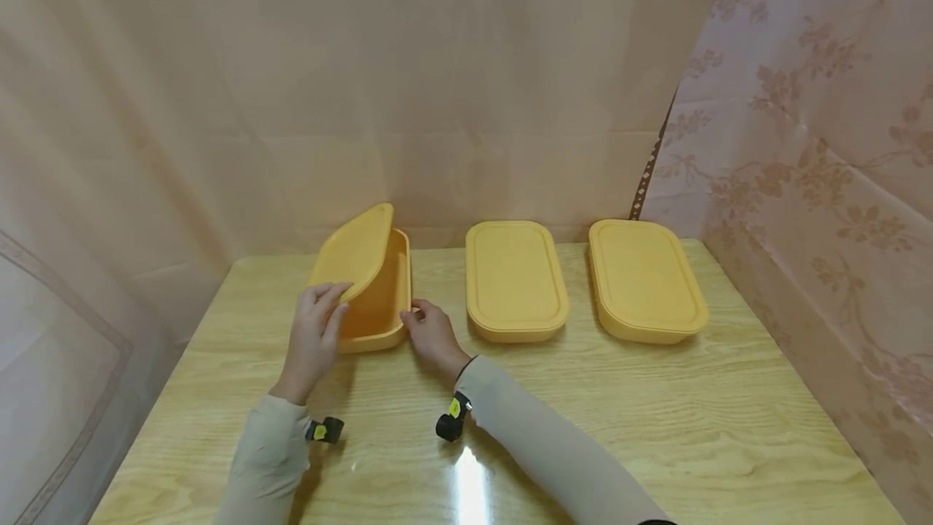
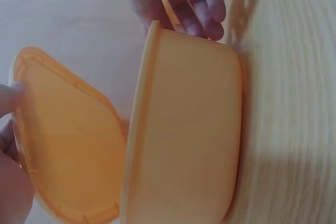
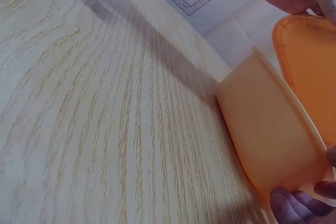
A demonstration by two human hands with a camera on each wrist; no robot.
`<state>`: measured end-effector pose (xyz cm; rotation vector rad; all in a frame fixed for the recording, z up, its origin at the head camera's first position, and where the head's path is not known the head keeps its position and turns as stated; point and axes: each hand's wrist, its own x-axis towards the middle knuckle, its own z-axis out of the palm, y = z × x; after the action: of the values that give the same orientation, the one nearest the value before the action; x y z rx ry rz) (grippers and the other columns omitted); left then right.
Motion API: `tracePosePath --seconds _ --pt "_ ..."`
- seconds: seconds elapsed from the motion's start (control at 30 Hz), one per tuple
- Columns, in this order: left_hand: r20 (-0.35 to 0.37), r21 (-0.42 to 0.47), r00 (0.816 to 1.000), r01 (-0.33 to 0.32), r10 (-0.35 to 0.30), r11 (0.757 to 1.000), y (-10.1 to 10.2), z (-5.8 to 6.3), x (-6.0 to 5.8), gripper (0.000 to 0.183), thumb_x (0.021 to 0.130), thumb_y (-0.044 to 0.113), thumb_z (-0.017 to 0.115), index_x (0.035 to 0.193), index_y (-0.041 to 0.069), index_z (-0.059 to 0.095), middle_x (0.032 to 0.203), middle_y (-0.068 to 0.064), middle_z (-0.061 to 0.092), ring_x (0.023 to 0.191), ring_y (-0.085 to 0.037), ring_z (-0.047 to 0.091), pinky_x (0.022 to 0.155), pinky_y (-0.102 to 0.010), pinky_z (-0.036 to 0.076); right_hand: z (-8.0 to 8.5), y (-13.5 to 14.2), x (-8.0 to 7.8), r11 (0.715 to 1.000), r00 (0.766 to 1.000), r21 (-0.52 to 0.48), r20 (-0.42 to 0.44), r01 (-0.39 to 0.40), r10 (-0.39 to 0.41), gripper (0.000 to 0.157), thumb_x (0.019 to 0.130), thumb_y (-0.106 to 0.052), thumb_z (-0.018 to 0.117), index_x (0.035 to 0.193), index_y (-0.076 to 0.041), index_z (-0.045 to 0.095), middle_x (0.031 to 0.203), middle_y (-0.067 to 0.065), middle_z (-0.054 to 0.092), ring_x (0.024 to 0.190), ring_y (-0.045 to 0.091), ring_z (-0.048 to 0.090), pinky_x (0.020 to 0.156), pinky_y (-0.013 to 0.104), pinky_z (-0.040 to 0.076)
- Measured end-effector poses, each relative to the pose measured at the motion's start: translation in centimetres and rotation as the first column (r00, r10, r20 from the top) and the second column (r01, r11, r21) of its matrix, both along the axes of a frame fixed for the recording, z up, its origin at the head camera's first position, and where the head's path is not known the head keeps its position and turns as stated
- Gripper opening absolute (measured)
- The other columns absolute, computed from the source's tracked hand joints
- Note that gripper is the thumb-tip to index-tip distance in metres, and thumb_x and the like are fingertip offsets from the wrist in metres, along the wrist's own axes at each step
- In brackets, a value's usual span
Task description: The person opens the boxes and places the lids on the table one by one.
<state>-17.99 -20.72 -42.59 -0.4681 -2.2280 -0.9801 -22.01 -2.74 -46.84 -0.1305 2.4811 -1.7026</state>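
At the left of the table, a yellow plastic box [image 1: 373, 340] stands partly uncovered. My left hand [image 1: 315, 335] pinches the near edge of its yellow lid [image 1: 357, 248] between thumb and fingers. The lid is tilted up over the left side of the box, and its ribbed underside [image 2: 73, 140] shows in the left wrist view. My right hand [image 1: 433, 339] holds the box by its near right corner, with fingers [image 3: 286, 205] against the outer wall. Part of the orange-tinted inside is visible; the lid hides the rest.
A lidded yellow box [image 1: 516, 278] stands in the middle of the wooden table [image 1: 437, 476], and another lidded yellow box [image 1: 647, 278] sits to its right. A beige curtain [image 1: 466, 87] hangs behind, and a flowered cloth [image 1: 824, 168] on the right.
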Motion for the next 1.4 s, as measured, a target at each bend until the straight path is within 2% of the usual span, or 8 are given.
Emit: tracePosePath --seconds 0.33,0.43,0.63,0.77,0.9,1.07,1.3,1.4 --pt "0.025 0.082 0.999 -0.035 0.033 0.996 -0.3 0.4 0.1 0.027 0.090 -0.008 0.058 0.116 -0.007 0.063 0.110 -0.027 0.056 0.105 -0.035 0.049 0.088 -0.032 0.037 0.0 0.0 -0.2 1.000 1.000 -0.007 0.016 -0.004 0.004 0.038 0.098 -0.022 0.057 0.129 0.001 0.058 0.099 0.013 0.067 0.085 0.015 0.060 0.075 0.026 0.050" --pt "0.031 0.106 0.999 -0.036 0.033 0.994 -0.4 0.6 0.1 0.027 0.091 -0.009 0.058 0.117 -0.008 0.063 0.110 -0.027 0.056 0.107 -0.027 0.048 0.090 -0.027 0.036 0.0 -0.1 -0.1 1.000 1.000 -0.007 0.027 0.000 0.000 0.038 0.098 -0.024 0.057 0.129 0.000 0.058 0.099 0.012 0.067 0.085 0.014 0.060 0.074 0.024 0.050" --pt "0.044 0.150 0.999 -0.031 0.025 0.988 -0.5 0.8 0.1 0.027 0.092 -0.009 0.056 0.118 -0.007 0.064 0.111 -0.026 0.056 0.108 0.000 0.042 0.091 -0.012 0.033 0.3 0.0 0.0 1.000 1.000 -0.020 0.013 0.000 0.000 0.036 0.098 -0.021 0.058 0.126 0.001 0.059 0.095 0.013 0.067 0.081 0.015 0.059 0.071 0.024 0.049" --pt "0.074 0.197 0.997 -0.048 0.034 0.979 -0.5 1.0 0.2 0.028 0.092 -0.008 0.056 0.119 -0.006 0.064 0.111 -0.023 0.054 0.107 0.002 0.042 0.088 -0.004 0.034 0.5 0.0 0.1 1.000 1.000 -0.007 0.008 -0.005 0.005 0.037 0.098 -0.022 0.057 0.127 0.001 0.059 0.095 0.013 0.067 0.080 0.014 0.057 0.069 0.024 0.047" --pt "0.087 0.247 0.995 -0.073 0.053 0.966 -0.5 1.2 0.3 0.028 0.092 -0.008 0.056 0.120 -0.006 0.064 0.112 -0.021 0.054 0.109 0.001 0.043 0.092 -0.003 0.033 0.5 0.0 0.1 1.000 1.000 -0.001 0.009 -0.007 0.007 0.038 0.098 -0.022 0.057 0.127 0.002 0.058 0.095 0.013 0.067 0.079 0.013 0.057 0.067 0.022 0.047" --pt "0.090 0.280 0.993 -0.102 0.080 0.954 -0.8 1.1 0.5 0.027 0.094 -0.007 0.054 0.120 -0.011 0.061 0.114 -0.022 0.054 0.108 0.008 0.044 0.094 -0.002 0.033 0.3 0.0 0.1 1.000 1.000 -0.005 0.007 -0.006 0.006 0.037 0.098 -0.021 0.058 0.127 0.002 0.059 0.095 0.014 0.068 0.080 0.014 0.058 0.068 0.023 0.048" --pt "0.109 0.342 0.988 -0.144 0.113 0.928 -1.1 1.4 0.4 0.028 0.095 -0.006 0.054 0.122 -0.010 0.061 0.110 0.010 0.049 0.100 0.007 0.047 0.085 -0.002 0.039 0.9 0.0 0.1 1.000 1.000 0.011 0.013 -0.019 0.019 0.038 0.098 -0.021 0.057 0.128 0.003 0.058 0.095 0.014 0.066 0.077 0.014 0.055 0.065 0.022 0.045" --pt "0.116 0.381 0.985 -0.166 0.132 0.910 -1.2 1.6 0.4 0.027 0.095 -0.005 0.054 0.120 -0.010 0.062 0.108 0.017 0.047 0.097 0.006 0.049 0.082 -0.002 0.041 0.8 -0.1 0.0 1.000 1.000 0.019 0.017 -0.016 0.016 0.038 0.098 -0.021 0.057 0.128 0.002 0.058 0.094 0.013 0.066 0.076 0.013 0.056 0.065 0.022 0.046"
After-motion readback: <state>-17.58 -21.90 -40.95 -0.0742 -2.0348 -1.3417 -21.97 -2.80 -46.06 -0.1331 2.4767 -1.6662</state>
